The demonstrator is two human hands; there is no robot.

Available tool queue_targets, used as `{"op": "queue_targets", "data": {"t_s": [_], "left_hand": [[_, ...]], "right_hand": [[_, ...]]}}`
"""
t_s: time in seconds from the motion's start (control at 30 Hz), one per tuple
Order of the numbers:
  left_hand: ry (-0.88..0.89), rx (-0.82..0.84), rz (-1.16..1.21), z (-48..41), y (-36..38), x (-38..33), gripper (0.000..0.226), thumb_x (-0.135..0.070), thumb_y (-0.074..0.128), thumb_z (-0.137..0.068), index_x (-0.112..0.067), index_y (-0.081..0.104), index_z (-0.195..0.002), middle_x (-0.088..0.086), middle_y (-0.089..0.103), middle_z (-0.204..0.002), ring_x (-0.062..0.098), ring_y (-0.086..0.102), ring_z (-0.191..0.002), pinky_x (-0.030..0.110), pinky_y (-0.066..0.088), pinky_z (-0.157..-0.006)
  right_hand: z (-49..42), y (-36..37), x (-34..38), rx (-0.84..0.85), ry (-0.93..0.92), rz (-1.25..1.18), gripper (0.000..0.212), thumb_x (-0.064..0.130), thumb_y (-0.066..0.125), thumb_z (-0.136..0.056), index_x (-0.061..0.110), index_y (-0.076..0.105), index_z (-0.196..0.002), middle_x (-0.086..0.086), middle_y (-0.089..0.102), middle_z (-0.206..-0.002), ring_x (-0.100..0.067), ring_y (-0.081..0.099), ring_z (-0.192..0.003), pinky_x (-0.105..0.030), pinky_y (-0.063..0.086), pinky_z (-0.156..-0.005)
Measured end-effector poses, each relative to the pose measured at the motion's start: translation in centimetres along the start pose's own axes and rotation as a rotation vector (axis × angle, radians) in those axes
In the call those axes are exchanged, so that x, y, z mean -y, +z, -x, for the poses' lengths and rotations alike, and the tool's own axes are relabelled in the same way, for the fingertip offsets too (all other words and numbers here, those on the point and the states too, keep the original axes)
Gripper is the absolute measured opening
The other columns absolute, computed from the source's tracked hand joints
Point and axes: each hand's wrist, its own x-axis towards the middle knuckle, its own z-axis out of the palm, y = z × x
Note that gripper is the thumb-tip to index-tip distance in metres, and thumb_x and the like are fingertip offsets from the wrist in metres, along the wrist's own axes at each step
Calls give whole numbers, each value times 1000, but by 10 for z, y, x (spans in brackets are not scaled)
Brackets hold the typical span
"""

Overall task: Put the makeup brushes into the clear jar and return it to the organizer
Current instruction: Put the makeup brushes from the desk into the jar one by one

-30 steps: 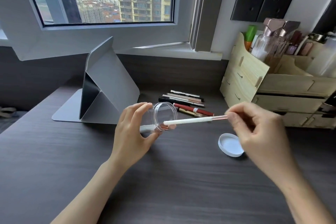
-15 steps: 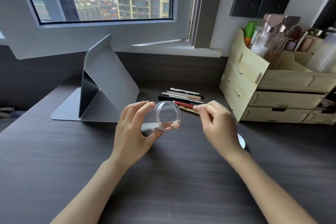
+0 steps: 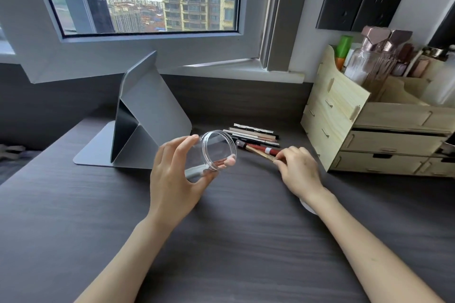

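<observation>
Fingers of the left hand wrap the clear jar, tilted with its open mouth toward the right above the desk; 1 brush lies inside; the right hand pinches the near end of a gold brush in the row of makeup brushes near the desk's far edge; the wooden organizer stands at the far right corner.
</observation>
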Motion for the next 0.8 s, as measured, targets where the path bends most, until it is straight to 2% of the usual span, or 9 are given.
{"op": "queue_targets", "data": {"t_s": [0.13, 0.2, 0.27, 0.33, 0.4, 0.47, 0.6, 0.7, 0.8], "left_hand": [[17, 20, -4, 1, 1, 0, 65, -32, 81, -67, -15, 49, -121, 8, 62, -116, 23, 51, -106, 16, 33, -96], [21, 26, -2, 1, 1, 0, 65, -34, 80, -68, -15, 49, -121, 9, 61, -116, 23, 52, -106, 21, 36, -94], [24, 26, 1, 2, 2, 0, 65, -36, 81, -68, -14, 50, -121, 9, 61, -116, 24, 53, -105, 20, 36, -95], [32, 31, -3, 3, 4, -1, 66, -37, 83, -68, -14, 51, -120, 8, 61, -116, 24, 54, -104, 22, 38, -94], [57, 52, 3, 5, 6, -3, 69, -35, 86, -65, -16, 50, -121, 7, 61, -116, 24, 54, -105, 24, 41, -92], [101, 78, 13, 7, 7, -6, 65, -36, 84, -68, -17, 51, -121, 7, 61, -116, 22, 53, -106, 24, 40, -93], [162, 132, 19, 7, 6, -7, 53, -46, 65, -80, -17, 50, -121, 9, 62, -116, 22, 52, -107, 29, 41, -93], [155, 137, 32, 7, 5, -7, 55, -40, 68, -75, -17, 49, -122, 9, 62, -116, 22, 51, -107, 24, 38, -94], [161, 151, 28, 7, 5, -7, 55, -37, 68, -74, -19, 49, -122, 10, 62, -116, 22, 52, -107, 29, 42, -92]], "right_hand": [[25, -36, 2, -85, -62, -305, 7, 18, 63, -85, 15, 68, -87, 2, 66, -85, -21, 54, -84, -28, 39, -71], [41, -60, 6, -105, -129, -364, 7, 21, 61, -83, 19, 68, -85, 8, 63, -80, -17, 52, -80, -24, 38, -72], [54, -81, 12, -133, -197, -344, 11, 24, 59, -80, 20, 67, -84, 9, 63, -80, -15, 50, -79, -22, 38, -73], [60, -93, 23, -184, -278, -236, 10, 23, 60, -80, 17, 68, -84, 5, 63, -79, -17, 50, -78, -26, 40, -71], [60, -94, 37, -253, -367, -83, 7, 19, 67, -78, 14, 68, -83, 0, 63, -78, -21, 53, -75, -31, 44, -67], [58, -88, 52, -286, -413, -7, 14, 15, 75, -72, 12, 68, -83, -3, 64, -77, -25, 56, -73, -30, 42, -63], [50, -74, 75, -325, -425, -42, 22, 13, 79, -62, 11, 61, -74, -3, 63, -67, -26, 56, -64, -27, 34, -61], [45, -63, 84, -312, -437, -48, 24, 20, 83, -60, 12, 61, -68, -2, 62, -64, -26, 56, -63, -31, 43, -55], [40, -56, 86, -292, -421, -74, 21, 28, 81, -64, 14, 65, -64, 0, 62, -66, -23, 57, -65, -27, 43, -54]]}}
